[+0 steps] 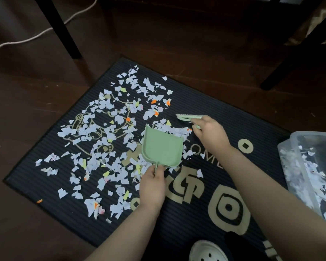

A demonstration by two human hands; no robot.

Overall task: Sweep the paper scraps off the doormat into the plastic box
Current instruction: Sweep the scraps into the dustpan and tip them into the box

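A dark ribbed doormat with beige designs lies on the floor. Several pale paper scraps, some orange and yellow, cover its left and middle parts. My left hand grips the handle of a light green dustpan, which rests on the mat with its open edge pointing away from me. My right hand holds a small green brush just beyond the dustpan's mouth, beside a small heap of scraps. A clear plastic box holding scraps stands at the mat's right edge.
Dark wooden floor surrounds the mat. Black furniture legs stand at the back left and at the back right. A white cable runs across the floor at far left. A white perforated shoe shows at the bottom edge.
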